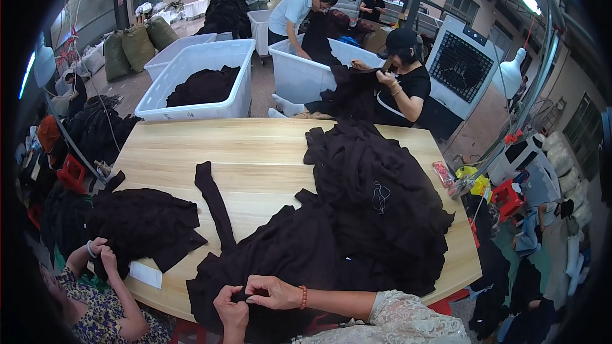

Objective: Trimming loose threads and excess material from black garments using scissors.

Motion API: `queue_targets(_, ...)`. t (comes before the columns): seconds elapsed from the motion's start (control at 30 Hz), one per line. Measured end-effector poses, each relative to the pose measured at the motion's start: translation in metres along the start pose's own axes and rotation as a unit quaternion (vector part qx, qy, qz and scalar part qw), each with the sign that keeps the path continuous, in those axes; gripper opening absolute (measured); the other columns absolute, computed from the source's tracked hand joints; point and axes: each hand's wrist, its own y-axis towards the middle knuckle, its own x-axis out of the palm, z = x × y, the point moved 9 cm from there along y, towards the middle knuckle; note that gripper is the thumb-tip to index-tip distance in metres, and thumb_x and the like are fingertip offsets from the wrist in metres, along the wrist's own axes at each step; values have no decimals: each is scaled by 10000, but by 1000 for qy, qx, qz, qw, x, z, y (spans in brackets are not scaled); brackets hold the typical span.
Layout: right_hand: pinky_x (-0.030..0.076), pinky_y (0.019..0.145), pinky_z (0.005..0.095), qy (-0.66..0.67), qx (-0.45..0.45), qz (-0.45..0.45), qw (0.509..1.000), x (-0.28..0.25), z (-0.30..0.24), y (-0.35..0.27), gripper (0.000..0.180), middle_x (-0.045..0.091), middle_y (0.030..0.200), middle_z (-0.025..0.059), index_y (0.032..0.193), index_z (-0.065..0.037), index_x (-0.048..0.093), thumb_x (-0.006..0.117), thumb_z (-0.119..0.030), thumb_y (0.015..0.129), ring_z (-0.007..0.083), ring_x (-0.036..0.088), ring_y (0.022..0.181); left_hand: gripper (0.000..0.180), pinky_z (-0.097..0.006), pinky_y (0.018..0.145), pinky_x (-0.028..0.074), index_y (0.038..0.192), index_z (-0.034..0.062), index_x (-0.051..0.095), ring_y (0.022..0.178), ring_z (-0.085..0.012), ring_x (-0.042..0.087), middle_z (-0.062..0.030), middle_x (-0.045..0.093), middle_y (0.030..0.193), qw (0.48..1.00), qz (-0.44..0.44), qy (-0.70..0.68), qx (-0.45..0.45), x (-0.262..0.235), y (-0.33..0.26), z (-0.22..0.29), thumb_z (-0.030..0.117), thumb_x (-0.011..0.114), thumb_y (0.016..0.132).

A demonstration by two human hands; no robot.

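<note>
At six o'clock, dark crumpled fabric [271, 245] is tightly pinched by bare left hand [231, 309] and bare right hand [277, 293], seemingly for handwork. Steady control seems needed next.

The bare worktop [271, 175] gives open passage ahead-left, interrupted by a dark sleeve [215, 207]; heaped dark garments [382, 216] block the right, a co-worker's forearm [129, 302] the near left.

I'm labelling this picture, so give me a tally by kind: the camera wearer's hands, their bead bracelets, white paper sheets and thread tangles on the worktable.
Hands: 2 (left hand and right hand, both pinching dark cloth)
Bead bracelet: 1
White paper sheet: 1
Thread tangle: 1
Total: 5
</note>
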Motion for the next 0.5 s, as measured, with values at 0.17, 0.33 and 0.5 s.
queue_targets(0.17,341,587,236,127,109,-141,976,18,14,-6,202,428,737,-42,854,-50,507,641,-182,929,40,367,666,180,-280,627,463,814,-30,636,670,-178,611,-111,609,698,1000,-14,-23,12,8,-3,6,3,702,649)
queue_targets(0.33,348,531,264,126,129,-164,970,25,10,-12,299,447,657,-22,768,-45,490,701,-230,873,47,399,616,218,-320,605,470,872,2,678,665,-263,607,-106,595,720,996,-31,46,70,10,-6,22,39,716,661)
queue_targets(0.5,366,567,209,185,164,-41,968,-4,17,-6,184,485,739,-81,818,-57,547,681,-142,910,2,417,692,439,-250,593,486,1186,23,592,797,-194,587,-163,547,1170,978,63,119,156,-10,-22,72,-116,626,771)
